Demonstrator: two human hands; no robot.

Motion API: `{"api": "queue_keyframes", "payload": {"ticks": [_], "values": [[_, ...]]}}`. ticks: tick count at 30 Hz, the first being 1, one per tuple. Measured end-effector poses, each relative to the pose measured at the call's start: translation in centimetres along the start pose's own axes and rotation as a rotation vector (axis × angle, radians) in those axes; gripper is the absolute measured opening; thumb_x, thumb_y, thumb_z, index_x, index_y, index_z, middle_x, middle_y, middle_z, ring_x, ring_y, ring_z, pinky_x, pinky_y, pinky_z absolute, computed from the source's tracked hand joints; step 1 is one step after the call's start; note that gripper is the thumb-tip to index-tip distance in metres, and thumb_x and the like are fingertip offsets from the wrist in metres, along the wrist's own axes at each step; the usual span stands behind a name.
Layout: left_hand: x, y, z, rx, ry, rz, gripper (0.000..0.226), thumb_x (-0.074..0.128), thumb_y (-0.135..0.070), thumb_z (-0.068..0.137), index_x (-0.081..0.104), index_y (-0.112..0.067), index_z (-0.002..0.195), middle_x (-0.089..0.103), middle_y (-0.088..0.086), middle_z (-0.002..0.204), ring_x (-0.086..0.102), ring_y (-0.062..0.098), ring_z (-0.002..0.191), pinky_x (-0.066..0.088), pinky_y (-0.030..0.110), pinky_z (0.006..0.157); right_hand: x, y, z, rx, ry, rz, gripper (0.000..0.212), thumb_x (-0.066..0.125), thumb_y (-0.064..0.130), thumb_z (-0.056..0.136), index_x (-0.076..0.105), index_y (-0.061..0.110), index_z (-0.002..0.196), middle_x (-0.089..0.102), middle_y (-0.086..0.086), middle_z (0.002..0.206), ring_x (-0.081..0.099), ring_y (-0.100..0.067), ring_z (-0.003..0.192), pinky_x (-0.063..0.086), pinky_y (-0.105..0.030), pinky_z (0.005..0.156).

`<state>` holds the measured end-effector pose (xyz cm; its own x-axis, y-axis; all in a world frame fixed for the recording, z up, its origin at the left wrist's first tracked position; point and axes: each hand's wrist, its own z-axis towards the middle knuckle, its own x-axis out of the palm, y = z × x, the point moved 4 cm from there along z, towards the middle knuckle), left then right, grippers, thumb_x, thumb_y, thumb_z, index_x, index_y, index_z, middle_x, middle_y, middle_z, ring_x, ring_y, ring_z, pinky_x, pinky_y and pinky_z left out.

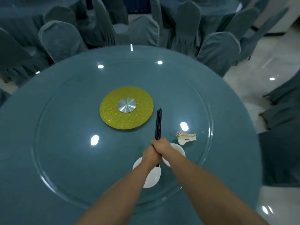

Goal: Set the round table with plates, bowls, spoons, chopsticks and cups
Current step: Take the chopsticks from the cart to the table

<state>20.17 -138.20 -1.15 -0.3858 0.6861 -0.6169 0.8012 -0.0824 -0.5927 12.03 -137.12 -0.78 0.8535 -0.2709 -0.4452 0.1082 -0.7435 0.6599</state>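
Note:
A bundle of black chopsticks (158, 124) points away from me above the glass turntable (65, 143) of the round table (24, 184). My left hand (151, 155) and my right hand (160, 146) both grip the bundle's near end, pressed together. Under my hands sit white plates (154, 177) on the left and white bowls (178, 149) on the right, partly hidden by my arms. A stack of white spoons (185, 138) lies just right of the bowls. No cups are in view.
A gold disc with a metal hub (126, 108) marks the turntable's centre. Chairs in blue-green covers (63, 39) ring the far side of the table. A pale tiled floor (267, 65) and more covered chairs lie to the right.

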Motion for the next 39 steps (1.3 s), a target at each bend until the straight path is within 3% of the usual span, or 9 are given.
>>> {"api": "queue_keyframes", "payload": {"ticks": [3, 7, 11, 15, 19, 22, 25, 30, 39], "values": [[1.3, -3.4, 2.2, 0.065, 0.116, -0.105, 0.027, 0.054, -0.029, 0.09, 0.067, -0.016, 0.109, 0.072, 0.008, 0.102, 0.068, 0.023, 0.094, 0.055, 0.035, 0.079, -4.3, -0.5, 3.0, -0.024, -0.043, -0.043, 0.032, 0.05, 0.023, 0.093, 0.064, 0.001, 0.111, 0.066, -0.016, 0.105, 0.062, -0.032, 0.098, 0.049, -0.039, 0.086], [1.5, -5.4, 5.9, 0.141, 0.201, -0.145, 0.037, 0.054, -0.055, 0.079, 0.059, -0.019, 0.072, 0.059, -0.001, 0.069, 0.05, 0.01, 0.065, 0.04, 0.03, 0.064, -10.1, -1.5, 7.1, -0.056, -0.119, -0.147, 0.008, 0.048, 0.02, 0.093, 0.051, 0.014, 0.097, 0.057, -0.007, 0.086, 0.054, -0.027, 0.082, 0.043, -0.032, 0.07], [0.0, -5.3, 10.7, 0.084, 0.058, -0.118, 0.029, 0.05, -0.04, 0.093, 0.059, -0.019, 0.074, 0.055, -0.006, 0.068, 0.049, 0.011, 0.062, 0.038, 0.023, 0.052, -14.2, -3.6, 11.0, -0.055, -0.152, -0.349, 0.013, 0.045, 0.022, 0.095, 0.048, 0.014, 0.105, 0.054, -0.005, 0.086, 0.054, -0.026, 0.08, 0.042, -0.032, 0.069], [0.2, -4.5, 14.8, 0.096, -0.012, 0.07, 0.032, 0.046, -0.029, 0.094, 0.05, -0.02, 0.063, 0.06, 0.0, 0.067, 0.057, 0.022, 0.07, 0.04, 0.028, 0.06, -16.3, -5.2, 14.6, -0.066, -0.185, -0.579, 0.014, 0.043, 0.022, 0.098, 0.046, 0.012, 0.108, 0.053, -0.005, 0.088, 0.056, -0.026, 0.08, 0.045, -0.034, 0.068], [1.3, -3.1, 17.8, 0.129, -0.041, 0.177, 0.025, 0.046, -0.026, 0.095, 0.065, -0.013, 0.085, 0.071, 0.009, 0.09, 0.065, 0.028, 0.088, 0.043, 0.029, 0.07, -17.1, -5.9, 17.5, -0.101, -0.17, -0.852, 0.018, 0.048, 0.011, 0.093, 0.043, 0.015, 0.109, 0.057, -0.006, 0.095, 0.059, -0.026, 0.083, 0.05, -0.038, 0.072], [2.2, -2.2, 19.3, 0.174, -0.07, 0.192, 0.022, 0.047, -0.025, 0.096, 0.069, -0.019, 0.098, 0.072, 0.006, 0.095, 0.066, 0.027, 0.092, 0.047, 0.029, 0.076, -17.1, -6.3, 19.7, -0.131, -0.15, -0.949, 0.025, 0.049, 0.008, 0.09, 0.044, 0.015, 0.114, 0.058, -0.007, 0.101, 0.055, -0.025, 0.083, 0.048, -0.037, 0.075], [2.8, -1.7, 20.2, 0.222, -0.101, 0.167, 0.024, 0.049, -0.025, 0.095, 0.068, -0.023, 0.11, 0.072, 0.0, 0.102, 0.066, 0.02, 0.095, 0.044, 0.023, 0.077, -17.0, -7.1, 21.5, -0.164, -0.147, -1.001, 0.029, 0.05, 0.009, 0.09, 0.045, 0.016, 0.118, 0.056, -0.008, 0.11, 0.053, -0.026, 0.098, 0.046, -0.038, 0.086], [3.2, -0.9, 21.2, 0.245, -0.116, 0.121, 0.026, 0.049, -0.024, 0.096, 0.067, -0.022, 0.114, 0.069, -0.004, 0.106, 0.062, 0.013, 0.097, 0.041, 0.019, 0.08, -18.2, -7.7, 23.2, -0.214, -0.159, -0.907, 0.036, 0.058, 0.035, 0.094, 0.047, 0.018, 0.124, 0.05, -0.008, 0.117, 0.049, -0.027, 0.11, 0.043, -0.04, 0.095], [2.7, -0.9, 20.6, 0.21, -0.128, 0.05, 0.023, 0.051, -0.024, 0.093, 0.069, -0.024, 0.108, 0.068, -0.01, 0.098, 0.056, 0.003, 0.082, 0.04, 0.018, 0.075, -19.5, -8.4, 22.3, -0.194, -0.184, -0.971, 0.058, 0.065, 0.042, 0.088, 0.039, 0.025, 0.138, 0.045, -0.007, 0.13, 0.046, -0.028, 0.121, 0.036, -0.042, 0.104]]}}
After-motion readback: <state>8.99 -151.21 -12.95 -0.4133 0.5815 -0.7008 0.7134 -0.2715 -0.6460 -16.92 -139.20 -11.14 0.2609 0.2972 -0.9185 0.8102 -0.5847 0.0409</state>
